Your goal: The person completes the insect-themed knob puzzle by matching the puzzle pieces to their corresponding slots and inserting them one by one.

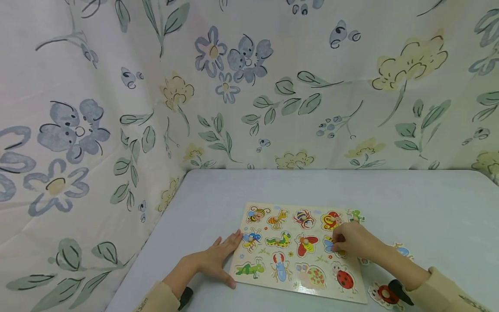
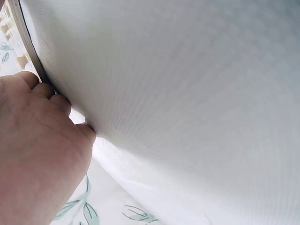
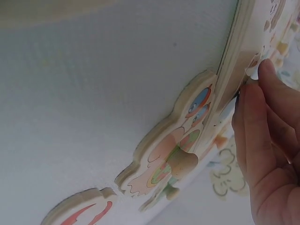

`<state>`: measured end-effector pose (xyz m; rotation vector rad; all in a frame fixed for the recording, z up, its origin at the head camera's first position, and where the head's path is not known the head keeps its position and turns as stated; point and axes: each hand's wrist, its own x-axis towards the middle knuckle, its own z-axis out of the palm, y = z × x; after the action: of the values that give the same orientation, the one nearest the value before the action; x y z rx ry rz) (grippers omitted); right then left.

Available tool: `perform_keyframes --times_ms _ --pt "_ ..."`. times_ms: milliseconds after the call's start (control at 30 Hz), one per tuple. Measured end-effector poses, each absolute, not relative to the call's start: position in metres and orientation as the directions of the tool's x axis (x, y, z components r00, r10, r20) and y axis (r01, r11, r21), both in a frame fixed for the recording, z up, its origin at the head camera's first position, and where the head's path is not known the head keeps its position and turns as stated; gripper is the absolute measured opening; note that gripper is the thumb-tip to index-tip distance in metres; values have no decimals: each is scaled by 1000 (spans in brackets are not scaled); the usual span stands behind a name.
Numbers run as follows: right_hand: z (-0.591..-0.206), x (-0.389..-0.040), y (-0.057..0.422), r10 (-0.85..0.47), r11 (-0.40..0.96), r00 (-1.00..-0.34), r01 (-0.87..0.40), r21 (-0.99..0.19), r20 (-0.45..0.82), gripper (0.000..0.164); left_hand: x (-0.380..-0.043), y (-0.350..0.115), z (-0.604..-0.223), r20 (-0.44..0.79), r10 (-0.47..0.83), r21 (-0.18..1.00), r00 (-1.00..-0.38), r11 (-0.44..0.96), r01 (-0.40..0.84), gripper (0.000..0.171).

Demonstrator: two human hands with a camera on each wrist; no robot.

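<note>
A wooden peg puzzle board [image 1: 269, 284] with rows of coloured insects lies flat on the table. My right hand [image 1: 355, 241] is over its right side, thumb and fingertips pinching a blue-winged insect puzzle piece [image 1: 328, 243], which the hand partly covers. In the right wrist view, the thumb and index finger of the right hand [image 3: 269, 136] meet close over the board's surface. At the board's left edge, my left hand [image 1: 216, 258] rests with fingers extended and thumb spread toward the near corner. The left wrist view shows that hand [image 2: 42, 136] with fingertips along the board's edge.
Loose pieces lie right of the board: a green insect [image 1: 355, 215] at the far corner, a blue one [image 1: 402, 250] behind the right forearm, and a ladybug [image 1: 386, 294] near the right cuff. A snail-like piece [image 3: 159, 161] sits against the board's edge. Floral cloth [image 1: 249, 130] hangs behind the table.
</note>
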<state>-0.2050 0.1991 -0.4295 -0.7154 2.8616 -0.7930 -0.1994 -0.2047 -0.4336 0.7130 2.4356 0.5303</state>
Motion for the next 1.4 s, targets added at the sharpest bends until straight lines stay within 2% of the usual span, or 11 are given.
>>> perform_keyframes --times_ms 400,567,900,1033,1200,1300,1400 --pt "-428 -204 204 -479 737 -877 -423 -527 33 12 -201 -207 -438 -399 571 485 -717 795 364 125" --pt "-426 -204 215 -506 701 -863 -414 -581 4 7 -201 -205 -436 -400 571 487 -717 795 362 124" --pt "-420 -197 235 -545 656 -837 -382 -651 -58 16 -199 -204 -432 -395 575 490 -717 792 365 123" --pt "-414 -197 243 -506 667 -861 -357 -654 -46 23 -199 -203 -431 -395 573 490 -718 792 363 124" --pt "-410 -199 253 -435 708 -901 -346 -615 6 45 -199 -203 -431 -392 574 490 -719 792 365 124" --pt "-411 -201 258 -421 735 -903 -397 -550 90 45 -199 -203 -431 -392 576 489 -717 791 368 124" --pt "-413 -206 262 -433 742 -890 -443 -503 145 38 -199 -203 -431 -391 580 487 -714 789 374 123"
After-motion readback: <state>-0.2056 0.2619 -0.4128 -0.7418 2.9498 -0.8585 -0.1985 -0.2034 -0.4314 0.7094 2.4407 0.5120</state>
